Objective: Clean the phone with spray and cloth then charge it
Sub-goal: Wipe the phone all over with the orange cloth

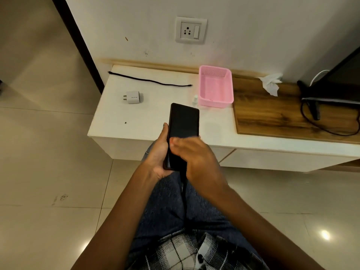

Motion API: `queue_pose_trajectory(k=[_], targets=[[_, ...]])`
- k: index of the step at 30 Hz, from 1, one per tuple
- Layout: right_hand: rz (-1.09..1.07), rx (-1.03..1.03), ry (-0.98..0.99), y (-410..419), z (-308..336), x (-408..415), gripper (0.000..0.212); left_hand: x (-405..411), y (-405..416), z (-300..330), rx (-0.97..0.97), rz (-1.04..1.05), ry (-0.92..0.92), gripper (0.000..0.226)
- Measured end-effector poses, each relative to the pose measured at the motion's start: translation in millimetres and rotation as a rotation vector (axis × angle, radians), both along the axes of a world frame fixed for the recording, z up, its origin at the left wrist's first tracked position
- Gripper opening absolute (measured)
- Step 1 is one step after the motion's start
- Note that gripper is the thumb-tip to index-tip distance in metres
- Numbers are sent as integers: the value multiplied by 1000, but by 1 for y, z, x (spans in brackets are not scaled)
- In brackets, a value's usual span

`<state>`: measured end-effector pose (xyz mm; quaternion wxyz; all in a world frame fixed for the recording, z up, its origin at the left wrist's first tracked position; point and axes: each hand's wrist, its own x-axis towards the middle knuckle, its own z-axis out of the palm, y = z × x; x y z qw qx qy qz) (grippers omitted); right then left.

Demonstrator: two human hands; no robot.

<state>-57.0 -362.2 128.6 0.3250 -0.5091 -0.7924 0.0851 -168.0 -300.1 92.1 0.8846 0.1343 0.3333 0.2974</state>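
My left hand (pixel 158 152) cradles the phone (pixel 182 131), fingers wrapped round it, steadying the screen for the right hand (pixel 194 158) (fingers pressed flat, blurred)

1. Phone (pixel 183 125): smooth, glossy dark glass face.
2. Basket (pixel 215 86): pink plastic, perforated walls.
3. Counter (pixel 140 115): white, smooth, matt laminate.
4. Board (pixel 272 114): wood-grain, satin finish.
5. Adapter (pixel 132 97): white matt plastic, metal pins.
6. Cable (pixel 150 81): black, braided-looking.
7. Cloth (pixel 271 83): white, crumpled, soft.
8. Floor (pixel 48 162): glossy, reflective tile.
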Motion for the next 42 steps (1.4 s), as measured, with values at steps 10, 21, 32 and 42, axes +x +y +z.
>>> queue_pose_trajectory(k=[10,21,32,42], targets=[[42,130,-175,8,-3,31,32,4,3,7,23,3,-58,75],[-87,80,-30,71,12,27,31,10,-7,7,-55,-4,-141,62],[79,18,-31,-18,-14,8,37,6,-6,2,-17,-28,-57,76],[164,112,-95,-13,-6,38,44,5,4,11,-29,66,-121,78]])
